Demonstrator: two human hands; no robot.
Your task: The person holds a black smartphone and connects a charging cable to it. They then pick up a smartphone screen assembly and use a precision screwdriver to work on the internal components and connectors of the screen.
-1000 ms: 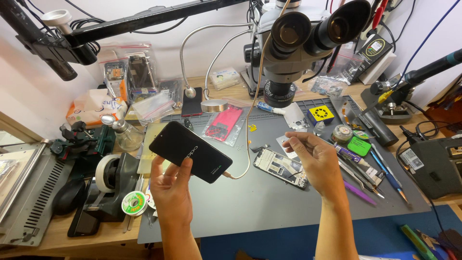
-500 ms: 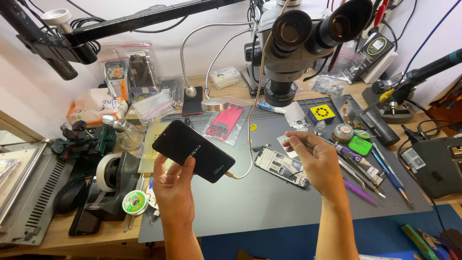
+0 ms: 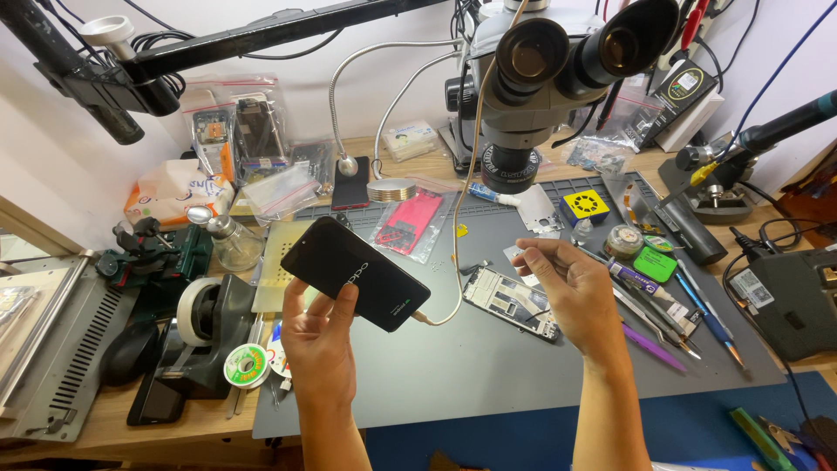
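My left hand (image 3: 321, 342) holds a black phone (image 3: 353, 273) by its lower edge, back side up and tilted, above the grey work mat (image 3: 471, 366). A thin beige cable (image 3: 460, 262) is plugged into the phone's right end and runs up past the microscope (image 3: 558, 78). My right hand (image 3: 571, 292) hovers to the right with curled fingers pinching a small silvery part (image 3: 516, 253). Just below that hand an opened phone frame (image 3: 510, 301) lies on the mat.
A tape dispenser (image 3: 205, 336) and solder reel (image 3: 247, 365) stand at left. Tweezers, pens and screwdrivers (image 3: 663, 305) lie at right beside a dark box (image 3: 789, 296). Bagged parts (image 3: 410, 222) and a glass bottle (image 3: 231, 240) sit behind the phone.
The phone in my left hand has tilted and shifted very slightly; my right hand stays nearly in place beside it.
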